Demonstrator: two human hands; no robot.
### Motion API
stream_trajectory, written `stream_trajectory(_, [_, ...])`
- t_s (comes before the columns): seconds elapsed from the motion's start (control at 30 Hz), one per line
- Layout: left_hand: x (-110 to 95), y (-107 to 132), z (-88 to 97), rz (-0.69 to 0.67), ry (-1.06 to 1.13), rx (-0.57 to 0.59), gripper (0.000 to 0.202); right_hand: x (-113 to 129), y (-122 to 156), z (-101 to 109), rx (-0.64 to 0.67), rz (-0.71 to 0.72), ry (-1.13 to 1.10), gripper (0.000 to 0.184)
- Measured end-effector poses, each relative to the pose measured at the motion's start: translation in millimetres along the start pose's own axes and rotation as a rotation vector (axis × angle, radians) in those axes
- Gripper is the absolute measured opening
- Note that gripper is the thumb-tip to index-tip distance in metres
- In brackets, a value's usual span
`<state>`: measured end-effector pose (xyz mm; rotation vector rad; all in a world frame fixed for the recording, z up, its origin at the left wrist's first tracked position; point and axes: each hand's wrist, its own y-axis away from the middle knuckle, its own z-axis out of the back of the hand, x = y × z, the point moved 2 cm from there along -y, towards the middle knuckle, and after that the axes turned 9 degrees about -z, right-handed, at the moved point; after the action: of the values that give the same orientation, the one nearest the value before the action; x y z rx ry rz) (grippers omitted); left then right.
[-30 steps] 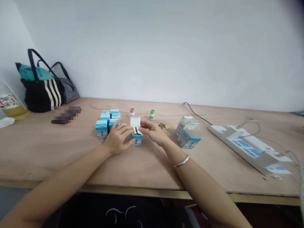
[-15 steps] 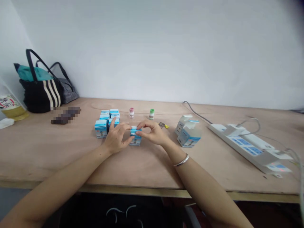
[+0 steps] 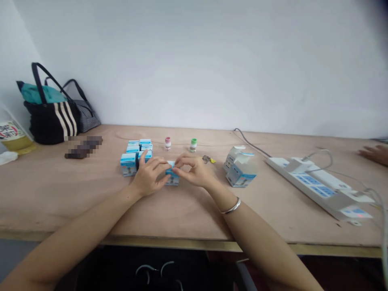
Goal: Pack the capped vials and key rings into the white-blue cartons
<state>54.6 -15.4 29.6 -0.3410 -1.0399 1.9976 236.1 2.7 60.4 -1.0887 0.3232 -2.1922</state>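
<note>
The left hand (image 3: 148, 176) and right hand (image 3: 194, 171) pinch a small blue-and-white cardboard box (image 3: 172, 181); a slip could topple the similar boxes (image 3: 129, 165) just beside.

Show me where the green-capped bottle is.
In the head view, the green-capped bottle stands near the back of the wooden table, just right of the pink-capped bottle and behind the person's right hand.

Head-worn view, facing down toward the hands (image 3: 148, 176) (image 3: 194, 169)
</note>
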Motion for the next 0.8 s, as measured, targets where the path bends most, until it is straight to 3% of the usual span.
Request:
stream_trajectory(0.17, [-2,-2,1.0,-0.005,0.020,-0.011,0.010,-1,1,6,0.103,0.088,0.115,0.019])
stream_trajectory(0.3, [-1,-1,1.0,0.003,-0.019,-0.015,0.013,-11,0,-1,0.146,-0.029,0.126,0.032])
stream_trajectory(0.53, [5,2,-1.2,0.050,-0.037,0.024,0.015,-34,-39,-31,-0.070,-0.179,0.252,0.028])
stream_trajectory(0.8, [4,1,0.7,0.044,-0.008,0.087,0.012,-40,-91,-66,-0.087,-0.226,0.532,0.031])
